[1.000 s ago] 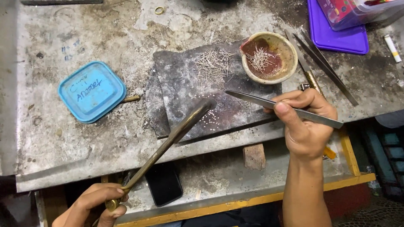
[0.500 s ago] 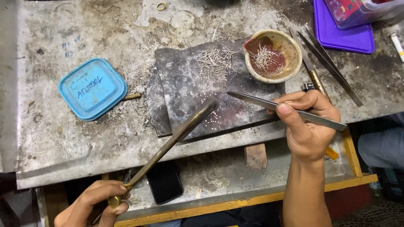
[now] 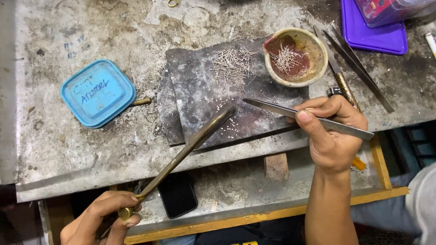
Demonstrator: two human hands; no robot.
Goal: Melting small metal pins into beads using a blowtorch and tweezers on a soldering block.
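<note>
My left hand (image 3: 105, 218) grips the near end of a long brass tube (image 3: 190, 144), whose far tip rests over a dark slab (image 3: 204, 97) on the workbench. My right hand (image 3: 330, 131) holds steel tweezers (image 3: 290, 112), their point aimed left toward tiny pale beads (image 3: 229, 124) on the slab. A heap of thin metal wire bits (image 3: 232, 67) lies farther back on the slab. Next to it stands a clay bowl (image 3: 318, 47) with red residue and more wire bits.
A blue square lid (image 3: 97, 93) lies at the left on the scarred grey bench (image 3: 68, 149). More tweezers and a file (image 3: 354, 68) lie at the right, beside a purple tray (image 3: 374, 38). A black phone (image 3: 178, 196) sits on the lower shelf with a yellow edge (image 3: 254, 218).
The tube's tip and the tweezers' point have stayed close over the slab; both hands shifted only slightly. The view has moved a little.
</note>
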